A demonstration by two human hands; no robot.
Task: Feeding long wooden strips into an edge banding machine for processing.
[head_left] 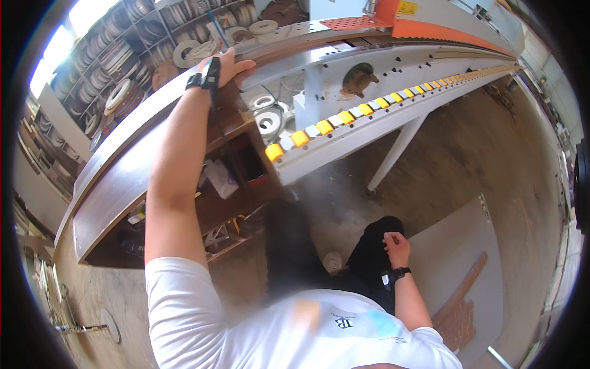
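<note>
My left arm reaches up and away to the long machine. My left hand (pixel 227 67) lies on the machine's upper edge beside a brown strip (pixel 270 59), thumb stretched to the right and apart from the fingers. Part of its fingers is hidden, but no grip on anything shows. A thin dark blue rod (pixel 217 28) rises just beyond the fingertips; whether they touch it I cannot tell. My right hand (pixel 397 247) hangs near my right knee with nothing in it, fingers loosely bent and a little apart. Each wrist carries a black strap.
Yellow and white rollers (pixel 324 127) line the machine's near rail, held by a slanted white leg (pixel 398 150). Below my left arm, a brown cabinet (pixel 236 126) holds odds and ends. Shelves of edge-band rolls (pixel 117 95) stand behind. A grey panel (pixel 485 246) lies at right.
</note>
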